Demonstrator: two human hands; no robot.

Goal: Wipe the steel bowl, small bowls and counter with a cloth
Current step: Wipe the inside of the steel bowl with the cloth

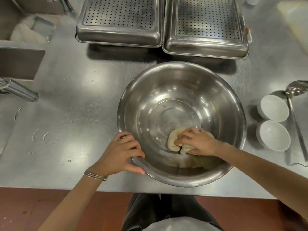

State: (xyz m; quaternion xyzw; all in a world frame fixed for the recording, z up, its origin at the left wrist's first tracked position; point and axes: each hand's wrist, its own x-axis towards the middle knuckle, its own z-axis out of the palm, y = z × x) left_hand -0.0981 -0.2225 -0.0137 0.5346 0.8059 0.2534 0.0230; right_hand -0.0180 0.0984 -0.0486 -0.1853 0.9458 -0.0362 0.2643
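Nearest me, my left hand gripped the steel bowl by its near rim.
My right hand clutched the cloth inside it.

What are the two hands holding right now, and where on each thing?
The left hand grips the steel bowl by its near rim; the right hand clutches the bunched cloth inside it.
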